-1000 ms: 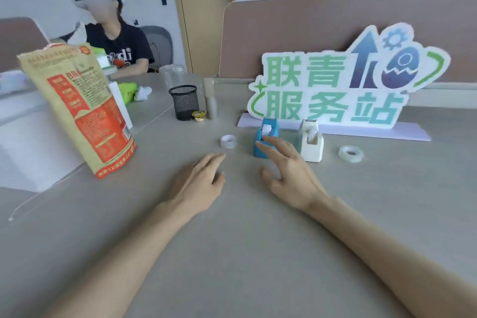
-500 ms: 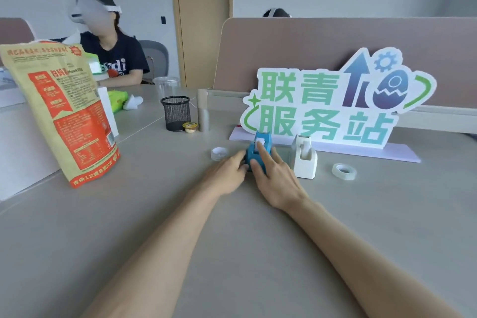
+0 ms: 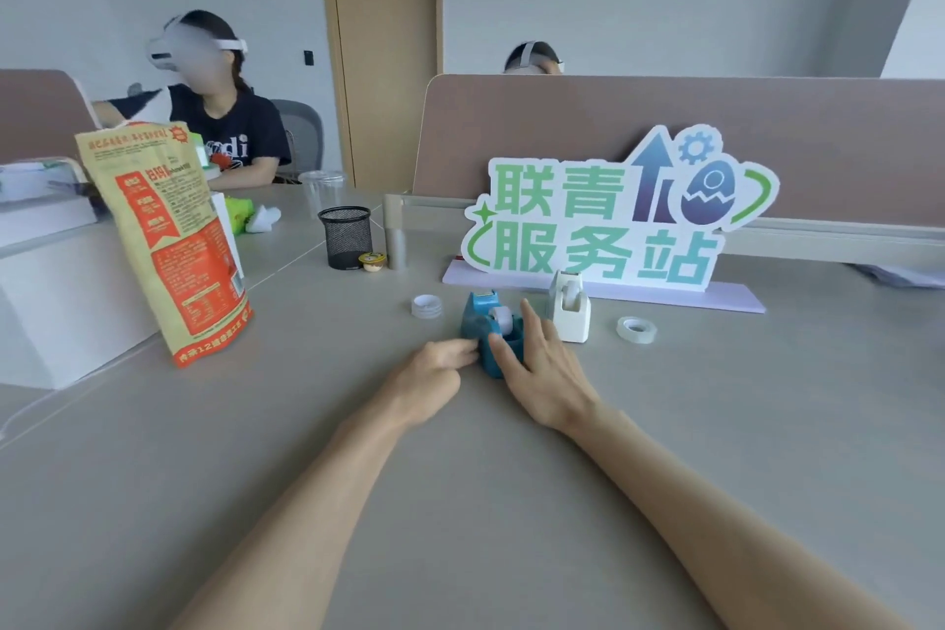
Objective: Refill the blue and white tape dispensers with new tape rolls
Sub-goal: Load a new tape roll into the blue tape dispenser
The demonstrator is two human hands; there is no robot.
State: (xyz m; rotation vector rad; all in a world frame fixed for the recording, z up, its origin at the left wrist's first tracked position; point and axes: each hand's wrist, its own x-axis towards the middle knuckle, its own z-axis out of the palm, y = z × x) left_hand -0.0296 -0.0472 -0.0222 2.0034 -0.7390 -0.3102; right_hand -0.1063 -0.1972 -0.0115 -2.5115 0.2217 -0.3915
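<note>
Blue dispenser: small blue plastic tape dispenser (image 3: 485, 334) is sitting on the grey desk (image 3: 511, 501), nearest of the task items, with a whitish core showing in its cradle.
Left hand: left hand (image 3: 434, 368) is pressing its curled fingertips against the dispenser's near-left side; grasping it, not lifting.
Right hand: right hand (image 3: 542, 368) is bracing the right flank, thumb at the front edge, fingers extended along the side.
Step in hand (judgement): steadying the body so the spent core can come out; best to be holding the base flat and pulling the core straight up.
White dispenser: white plastic tape dispenser (image 3: 567, 307) is standing just beside, to the right, untouched.
New rolls: clear tape roll (image 3: 636, 328) is lying further right; white-edged tape roll (image 3: 426, 306) is lying to the left, near.
Beyond: green-lettered sign board (image 3: 608, 220) is standing behind both dispensers.
</note>
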